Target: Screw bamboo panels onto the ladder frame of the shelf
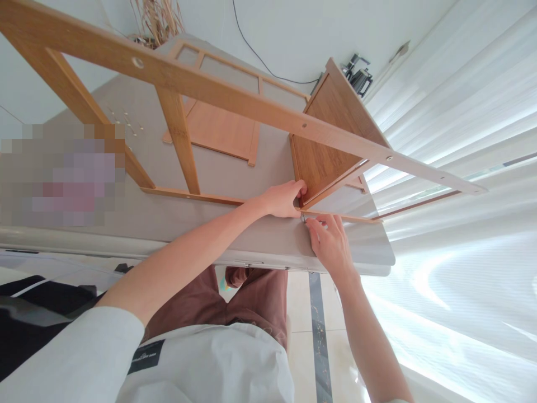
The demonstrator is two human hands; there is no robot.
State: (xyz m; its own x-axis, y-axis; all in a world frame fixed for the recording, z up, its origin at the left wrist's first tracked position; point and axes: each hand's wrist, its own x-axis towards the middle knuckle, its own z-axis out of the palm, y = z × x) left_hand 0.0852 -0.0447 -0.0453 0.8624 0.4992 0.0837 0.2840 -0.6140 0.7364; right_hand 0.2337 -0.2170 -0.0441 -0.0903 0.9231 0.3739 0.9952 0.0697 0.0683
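A wooden frame with rails and crosspieces stands on its side on the table. A wooden shelf panel joins it at an angle on the right. My left hand is closed around the panel's lower corner, where it meets the frame's bottom rail. Just to the right, my right hand pinches a thin metal hex key against the outer side of that rail. The key is small and partly covered by my fingers.
Behind the frame, another slatted wooden piece lies on the grey table. Several small screws or pegs are scattered at the left. A black kettle stands at the back right, near white curtains. A blurred patch hides the far left.
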